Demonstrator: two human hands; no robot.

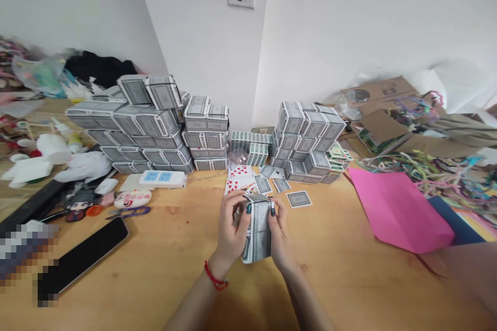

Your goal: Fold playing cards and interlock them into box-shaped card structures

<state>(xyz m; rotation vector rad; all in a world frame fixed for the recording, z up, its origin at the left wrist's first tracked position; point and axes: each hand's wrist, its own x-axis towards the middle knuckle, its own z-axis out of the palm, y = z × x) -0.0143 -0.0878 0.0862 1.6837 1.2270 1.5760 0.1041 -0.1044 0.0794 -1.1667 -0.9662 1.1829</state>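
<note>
Both hands grip an upright block covered in grey-patterned playing cards, just above the wooden table. My left hand presses its left side, thumb on the near face and fingers behind. On the right edge my right hand closes in the same way. A card flap at the block's top sits between the fingertips. Just beyond lie loose face-up cards with red pips and several face-down cards. What is inside the block is hidden.
Similar card blocks are stacked at the back left, back centre and right. A power strip, scissors and a black phone lie left. Pink paper and tangled cords lie right.
</note>
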